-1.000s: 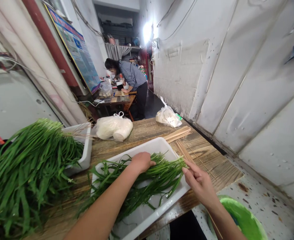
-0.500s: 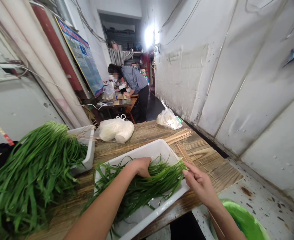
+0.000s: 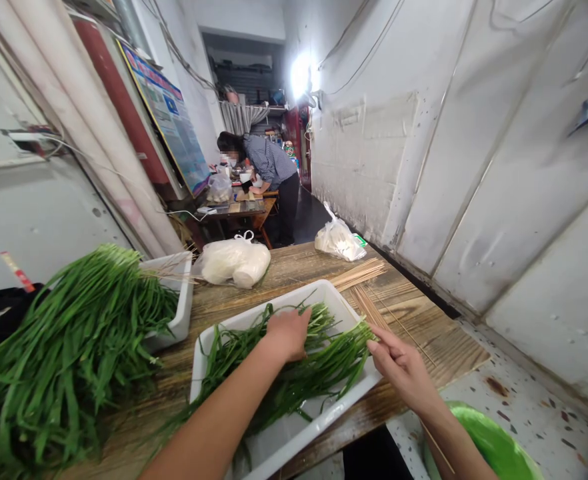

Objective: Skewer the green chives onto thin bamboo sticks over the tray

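Observation:
A bunch of garlic chives [image 3: 324,373] lies in a white plastic tray [image 3: 319,427], pale stem ends toward the right. Over the middle of the tray, my left hand [image 3: 289,333] is closed around part of the chives, its fingertips partly hidden by the leaves. At the tray's right rim my right hand [image 3: 399,363] pinches the cut stem ends between thumb and fingers. A thin bamboo skewer [image 3: 437,445] shows below my right wrist; whether the curled fingers hold its other end cannot be seen.
More chives [image 3: 74,347] are heaped at the left, partly over a second white tray [image 3: 184,300]. Skewers [image 3: 359,273] lie beyond the tray near two plastic bags [image 3: 237,260]. A green bin [image 3: 489,447] stands at lower right. A person [image 3: 274,167] leans over a far table.
My left hand has risen slightly and shifted right, parting the chives into two clumps. My right hand keeps its pinch on the stem ends, almost unmoved.

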A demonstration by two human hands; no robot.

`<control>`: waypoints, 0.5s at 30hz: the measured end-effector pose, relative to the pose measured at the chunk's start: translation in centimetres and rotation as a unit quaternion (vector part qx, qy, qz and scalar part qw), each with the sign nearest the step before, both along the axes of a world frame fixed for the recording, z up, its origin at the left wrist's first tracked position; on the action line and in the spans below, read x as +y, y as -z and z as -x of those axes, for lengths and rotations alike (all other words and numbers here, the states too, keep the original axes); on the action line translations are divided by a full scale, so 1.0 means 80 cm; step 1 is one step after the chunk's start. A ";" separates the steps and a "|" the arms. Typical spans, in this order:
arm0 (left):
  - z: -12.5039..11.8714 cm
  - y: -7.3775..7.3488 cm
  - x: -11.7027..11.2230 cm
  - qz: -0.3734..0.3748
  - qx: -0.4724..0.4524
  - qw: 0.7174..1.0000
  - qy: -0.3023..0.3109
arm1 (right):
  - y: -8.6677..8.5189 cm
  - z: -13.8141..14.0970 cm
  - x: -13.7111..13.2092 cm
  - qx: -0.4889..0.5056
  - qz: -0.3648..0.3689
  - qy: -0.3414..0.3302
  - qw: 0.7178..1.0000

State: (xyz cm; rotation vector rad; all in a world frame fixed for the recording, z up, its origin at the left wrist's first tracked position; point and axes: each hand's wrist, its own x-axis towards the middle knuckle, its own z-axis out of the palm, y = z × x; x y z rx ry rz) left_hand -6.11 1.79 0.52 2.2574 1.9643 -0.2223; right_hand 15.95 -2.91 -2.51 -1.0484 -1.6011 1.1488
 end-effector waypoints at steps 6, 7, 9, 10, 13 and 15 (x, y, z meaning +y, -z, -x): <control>0.012 -0.013 0.011 -0.105 -0.101 0.988 0.043 | -0.002 -0.001 0.002 0.002 -0.001 0.004 1.000; 0.008 -0.012 0.012 -0.096 -0.098 0.989 0.057 | -0.002 -0.001 0.002 0.002 0.000 0.005 1.000; 0.001 -0.007 0.014 -0.059 -0.079 0.992 0.084 | -0.002 -0.002 0.002 0.002 -0.001 0.005 1.000; -0.002 -0.003 0.015 -0.046 -0.067 0.993 0.089 | -0.002 -0.002 0.002 0.003 -0.001 0.005 1.000; -0.002 0.010 0.018 -0.030 -0.051 0.995 0.086 | -0.002 -0.003 0.002 0.000 -0.005 0.001 1.000; 0.002 0.018 0.021 -0.029 -0.062 0.994 0.082 | -0.002 -0.003 0.001 -0.003 -0.006 -0.002 1.000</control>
